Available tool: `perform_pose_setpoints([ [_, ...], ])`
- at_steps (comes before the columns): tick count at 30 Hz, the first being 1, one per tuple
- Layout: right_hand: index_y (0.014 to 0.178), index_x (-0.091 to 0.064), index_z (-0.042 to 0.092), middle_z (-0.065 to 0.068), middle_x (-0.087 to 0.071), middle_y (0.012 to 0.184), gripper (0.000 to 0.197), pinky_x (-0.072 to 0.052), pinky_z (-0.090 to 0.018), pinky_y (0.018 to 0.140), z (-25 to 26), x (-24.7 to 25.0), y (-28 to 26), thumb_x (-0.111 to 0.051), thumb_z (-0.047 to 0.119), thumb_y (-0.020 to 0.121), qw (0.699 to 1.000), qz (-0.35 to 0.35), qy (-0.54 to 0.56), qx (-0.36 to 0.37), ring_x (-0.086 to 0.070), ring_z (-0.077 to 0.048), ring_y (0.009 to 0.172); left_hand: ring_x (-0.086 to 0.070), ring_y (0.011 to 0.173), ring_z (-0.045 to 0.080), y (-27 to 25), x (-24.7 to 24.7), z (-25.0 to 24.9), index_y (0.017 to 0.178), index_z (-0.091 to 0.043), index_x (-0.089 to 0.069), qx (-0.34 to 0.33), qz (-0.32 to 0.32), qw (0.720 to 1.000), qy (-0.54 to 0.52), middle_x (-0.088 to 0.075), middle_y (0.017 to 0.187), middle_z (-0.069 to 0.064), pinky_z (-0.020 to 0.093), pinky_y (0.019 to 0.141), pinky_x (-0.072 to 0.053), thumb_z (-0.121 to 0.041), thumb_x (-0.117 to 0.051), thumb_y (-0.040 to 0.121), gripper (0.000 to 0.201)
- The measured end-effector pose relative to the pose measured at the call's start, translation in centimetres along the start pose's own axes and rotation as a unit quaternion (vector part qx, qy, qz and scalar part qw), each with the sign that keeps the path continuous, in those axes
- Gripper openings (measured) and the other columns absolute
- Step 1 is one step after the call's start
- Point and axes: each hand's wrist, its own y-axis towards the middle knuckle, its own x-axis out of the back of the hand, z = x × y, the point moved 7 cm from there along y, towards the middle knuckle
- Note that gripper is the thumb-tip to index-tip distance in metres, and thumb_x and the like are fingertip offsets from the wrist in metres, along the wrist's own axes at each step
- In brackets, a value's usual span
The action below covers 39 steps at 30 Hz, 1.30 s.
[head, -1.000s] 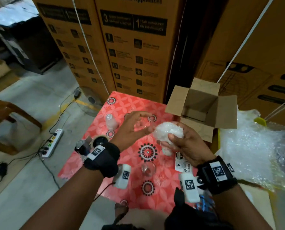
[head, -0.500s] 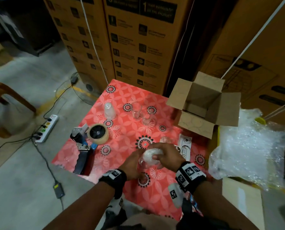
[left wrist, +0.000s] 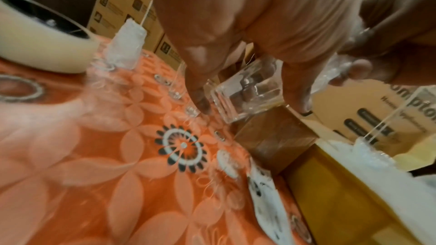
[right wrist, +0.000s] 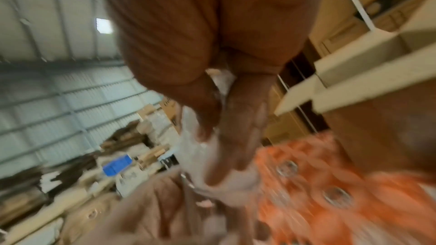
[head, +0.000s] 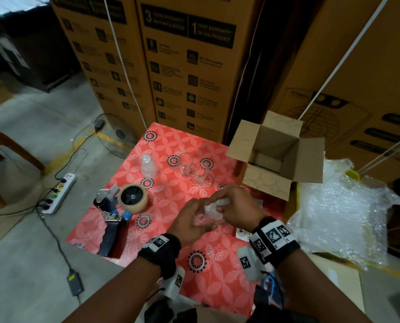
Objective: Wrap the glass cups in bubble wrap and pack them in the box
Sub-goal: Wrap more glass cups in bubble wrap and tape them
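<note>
left hand curled round a bare glass cup, thumb one side, fingers the other, cup tipped w/ its thick base toward the left wrist cam. right hand clenched on a wad of bubble wrap, pressed against the cup, both held just above the table near its front-right part.

handling, my guess: cup is rigid, smooth, slippery, fragile; light enough for one hand. best grip = round the side wall near the heavy base, not by the rim. wrap is soft, springy, near weightless, tends to unroll, so needs pinching shut or tape.

two more bare cups stand upright toward the back edge, close together; a wrapped cup stands left of them, apart. open box at the back-right corner, flaps out, what shows of the inside looks empty. tape dispenser near the left edge. loose bubble wrap heap off the right side of the table. right wrist view too blurred for finger detail.
</note>
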Motion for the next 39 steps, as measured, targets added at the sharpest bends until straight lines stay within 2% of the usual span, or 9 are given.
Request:
perform_pose_setpoints([
  [4,0.093,-0.085,0.024,0.012,-0.08,0.093,0.022,-0.062,-0.03,0.08,3.9,2.8,0.0,-0.069,0.013,0.082,0.999,0.029,-0.009,0.043,-0.073,0.0,0.086,-0.064,0.105,0.018,0.4,1.6,-4.2,0.118,-0.059,-0.059,-0.045,-0.011,0.999,-0.016,-0.058,0.116,0.001,0.034,0.087,-0.056,-0.053,-0.087,0.081,0.047],
  [8,0.096,-0.085,0.027,0.015,-0.079,0.1,0.021,-0.06,-0.028,0.08,6.0,4.9,-0.1,-0.076,0.008,0.092,0.998,0.009,-0.041,0.05,-0.069,0.007,0.086,-0.059,0.117,0.007,0.4,3.2,-6.9,0.135,-0.038,-0.055,-0.078,-0.021,0.997,0.001,-0.06,0.129,-0.006,0.024,0.095,-0.05,-0.049,-0.083,0.084,0.059],
  [13,0.116,-0.058,0.039,0.006,-0.073,0.103,0.048,-0.063,-0.038,0.061,7.1,7.0,-1.1,-0.078,0.004,0.09,0.995,-0.069,0.013,0.066,-0.072,-0.011,0.065,-0.056,0.133,0.009,-0.3,4.2,-9.2,0.149,-0.041,-0.042,-0.067,0.0,0.996,-0.06,-0.058,0.14,-0.014,0.044,0.107,-0.055,-0.048,-0.082,0.09,0.072],
  [17,0.097,-0.061,0.04,0.014,-0.071,0.082,0.03,-0.057,-0.039,0.068,8.1,8.6,-1.8,-0.085,0.042,0.08,0.983,-0.147,-0.09,0.065,-0.066,-0.006,0.075,-0.062,0.123,0.009,-1.3,5.4,-12.7,0.149,-0.029,-0.024,-0.106,0.019,0.989,-0.104,-0.054,0.128,-0.035,0.043,0.098,-0.06,-0.025,-0.078,0.098,0.074],
  [20,0.086,-0.065,0.039,0.017,-0.068,0.075,0.026,-0.051,-0.03,0.063,9.2,9.8,-2.3,-0.084,0.055,0.079,0.973,-0.168,-0.143,0.064,-0.062,0.0,0.073,-0.065,0.108,0.034,-1.6,6.1,-14.7,0.142,-0.019,-0.024,-0.132,0.042,0.986,-0.089,-0.057,0.127,-0.026,0.059,0.09,-0.057,-0.021,-0.073,0.102,0.063],
  [24,0.096,-0.074,0.038,0.017,-0.066,0.099,0.026,-0.055,-0.038,0.085,10.0,11.0,-2.4,-0.084,0.056,0.081,0.98,-0.151,-0.097,0.084,-0.061,-0.001,0.095,-0.061,0.114,0.006,-1.7,6.2,-16.3,0.136,-0.014,-0.029,-0.146,0.071,0.98,-0.112,-0.059,0.118,-0.026,0.038,0.09,-0.056,-0.009,-0.068,0.103,0.052],
  [30,0.157,-0.025,0.058,0.023,-0.036,0.154,0.113,-0.045,-0.031,0.113,11.3,13.0,-5.1,-0.096,0.035,0.072,0.986,0.061,-0.073,0.135,-0.041,0.001,0.141,-0.068,0.099,0.007,-0.8,7.6,-18.1,0.141,-0.02,-0.03,-0.138,0.089,0.97,-0.18,-0.062,0.121,-0.008,0.03,0.081,-0.058,-0.018,-0.07,0.101,0.057],
  [34,0.144,-0.06,0.038,0.019,-0.06,0.137,0.069,-0.054,-0.038,0.1,14.0,15.0,-5.7,-0.083,0.008,0.085,0.956,-0.06,-0.137,0.251,-0.057,-0.005,0.129,-0.068,0.111,0.017,-0.4,7.8,-19.6,0.147,-0.018,-0.027,-0.148,0.124,0.958,-0.211,-0.064,0.13,0.002,0.037,0.084,-0.059,-0.014,-0.066,0.101,0.06],
  [39,0.135,-0.07,0.034,0.023,-0.068,0.13,0.047,-0.053,-0.028,0.1,14.2,15.2,-5.6,-0.08,0.019,0.092,0.962,-0.082,-0.094,0.245,-0.061,0.001,0.124,-0.071,0.103,0.022,-0.6,8.1,-20.8,0.144,-0.016,-0.029,-0.158,0.122,0.954,-0.224,-0.066,0.123,0.015,0.038,0.082,-0.06,-0.01,-0.068,0.101,0.059],
])
